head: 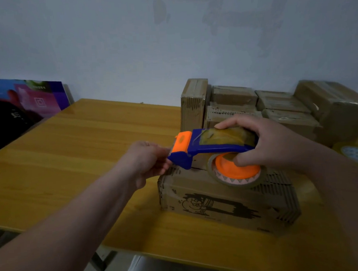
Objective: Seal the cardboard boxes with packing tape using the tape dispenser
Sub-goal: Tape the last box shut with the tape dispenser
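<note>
- Hands: right hand (267, 142) grasps tape dispenser (206, 146) above front box (221, 202); left hand (146, 158) at its nose, hold unclear.
- Anchor tape over box's left edge, then pull straight along the seam.

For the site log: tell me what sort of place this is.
Probably a small packing station in a plain room: cardboard boxes piled on a yellow wooden table, and a tape dispenser held over another box.

table (89, 141): yellow wood grain | poster (33, 99): purple-pink, propped against wall (167, 41), far left | wall: pale grey
</note>
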